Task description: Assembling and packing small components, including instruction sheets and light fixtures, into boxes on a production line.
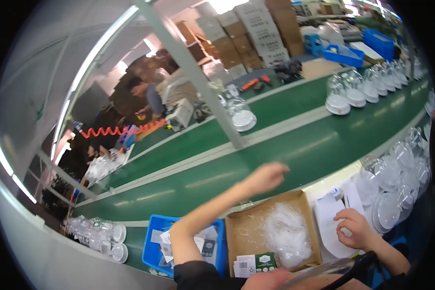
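My left hand [268, 178] is stretched out above the green conveyor belt [304, 150], its fingers curled together with nothing visible in them. Over white paper [329, 232] on the worktop is my right hand [356, 231], with bent fingers apart and nothing seen between them. Between my arms lies a shallow cardboard tray [244, 223] holding a heap of clear, thin plastic strands or ties [287, 234]. Green-and-white printed cards [256, 264] lie at its near end. Beneath my left forearm stands a blue bin [150, 249] with loose cards and leaflets.
Clear domes with white round bases [386, 210] crowd the right side; others [99, 237] lie at left. A row of them [355, 94] lines the belt's far right, and one [244, 118] stands beyond a grey post [193, 72]. A person [152, 99] works across the line.
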Available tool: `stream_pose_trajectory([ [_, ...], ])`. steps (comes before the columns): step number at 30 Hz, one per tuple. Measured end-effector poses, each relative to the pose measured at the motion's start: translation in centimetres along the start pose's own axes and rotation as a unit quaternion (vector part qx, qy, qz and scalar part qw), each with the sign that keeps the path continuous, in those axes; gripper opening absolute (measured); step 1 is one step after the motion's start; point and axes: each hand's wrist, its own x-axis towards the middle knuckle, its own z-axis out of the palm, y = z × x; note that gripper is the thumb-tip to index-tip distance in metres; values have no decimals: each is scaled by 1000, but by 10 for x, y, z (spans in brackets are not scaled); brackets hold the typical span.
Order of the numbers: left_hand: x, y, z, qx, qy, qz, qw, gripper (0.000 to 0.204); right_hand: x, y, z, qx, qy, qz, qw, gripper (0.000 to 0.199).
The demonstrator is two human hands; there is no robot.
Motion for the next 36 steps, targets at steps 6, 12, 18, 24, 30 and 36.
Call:
stream_pose_trajectory([
  [6,-90,83,41,-57,-52,21,997,21,55,-36,45,63,-53,-89,993,19],
  [12,-110,72,76,-71,41,-29,996,15,110,-33,98,71,-142,-86,984,15],
  [18,-114,45,72,-51,122,-102,986,12,133,4,147,-31,-89,-26,995,18],
  [24,-106,46,86,-55,123,-84,987,11,100,26,163,-107,-89,-38,990,17],
  [30,-105,50,82,-4,111,-124,986,13,103,28,165,-3,-102,28,994,12],
  [36,-77,50,87,67,82,-137,985,18,103,27,160,15,-82,105,991,8],
])
